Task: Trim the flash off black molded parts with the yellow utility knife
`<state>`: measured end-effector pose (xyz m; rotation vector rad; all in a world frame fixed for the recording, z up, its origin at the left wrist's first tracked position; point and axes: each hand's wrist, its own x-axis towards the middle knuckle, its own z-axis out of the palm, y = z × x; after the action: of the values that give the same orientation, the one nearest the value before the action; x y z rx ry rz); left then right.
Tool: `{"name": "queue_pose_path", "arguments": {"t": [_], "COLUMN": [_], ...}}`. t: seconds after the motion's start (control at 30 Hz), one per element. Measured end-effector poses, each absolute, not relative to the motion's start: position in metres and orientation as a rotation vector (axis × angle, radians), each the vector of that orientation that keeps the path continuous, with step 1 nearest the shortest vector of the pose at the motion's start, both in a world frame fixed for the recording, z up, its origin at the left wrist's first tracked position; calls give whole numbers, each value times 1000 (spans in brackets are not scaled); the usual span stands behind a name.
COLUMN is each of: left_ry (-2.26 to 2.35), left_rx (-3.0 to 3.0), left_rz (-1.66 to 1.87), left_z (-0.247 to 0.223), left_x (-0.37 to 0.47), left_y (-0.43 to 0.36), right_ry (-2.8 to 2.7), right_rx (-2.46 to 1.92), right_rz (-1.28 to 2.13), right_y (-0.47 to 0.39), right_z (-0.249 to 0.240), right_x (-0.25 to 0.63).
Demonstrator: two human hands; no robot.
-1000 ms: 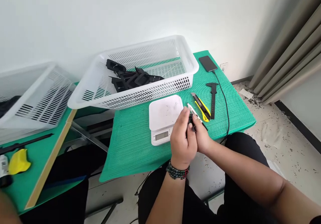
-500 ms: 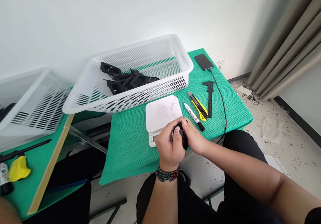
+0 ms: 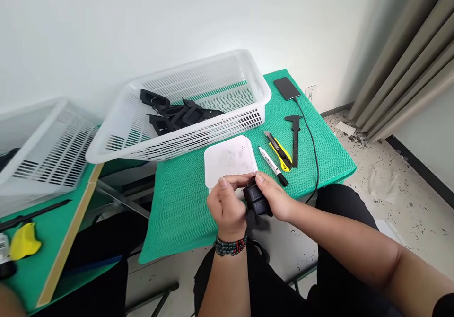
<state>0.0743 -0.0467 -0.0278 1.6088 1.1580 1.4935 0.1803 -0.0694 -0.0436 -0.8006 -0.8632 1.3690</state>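
Fingers of the right hand [image 3: 278,198] are closed on a black ridged part [image 3: 257,199], the thumb pressed near its upper end. That forearm slants in from the lower right, the wrist roughly in line with it and the back of the hand turned partly upward.

The left hand [image 3: 227,209] is just beside the part's other side, its fingers bent inward and the index reaching toward the part's upper end. Its thumb points up, clear of the part — whether the hidden fingers also grip it, I cannot tell. The left forearm rises steeply from the bottom edge of the view, with a beaded bracelet [image 3: 230,247] around the wrist.

Both hands meet at the near edge of the green-covered worktop [image 3: 180,213], the part held between them. Just below it is a dark blurred shape [image 3: 258,222]; whether it belongs to the part is unclear.

Beyond the hands lies a white scale [image 3: 230,158], its front covered by the left hand. To its right are a marker [image 3: 272,164], a yellow cutter [image 3: 279,151] and a caliper [image 3: 295,142] — near one another, the marker closest to the right hand. Behind the scale stands a white basket [image 3: 264,90] with black pieces [image 3: 177,117] heaped inside.
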Motion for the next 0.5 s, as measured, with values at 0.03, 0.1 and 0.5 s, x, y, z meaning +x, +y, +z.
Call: {"name": "queue_pose_path", "arguments": {"t": [0.03, 0.1, 0.5], "left_ry": [1146, 1105, 995], "left_rx": [1577, 1611, 2368], "left_rz": [1519, 1525, 1612], "left_z": [-30, -34, -38], "left_x": [77, 85, 106], "left_y": [-48, -53, -66], "right_ry": [-832, -679, -60], "right_rx": [-807, -799, -357], "right_rz": [1365, 1386, 1571], "right_y": [-68, -65, -50], "right_z": [-44, -43, -53], "right_x": [181, 182, 183]}}
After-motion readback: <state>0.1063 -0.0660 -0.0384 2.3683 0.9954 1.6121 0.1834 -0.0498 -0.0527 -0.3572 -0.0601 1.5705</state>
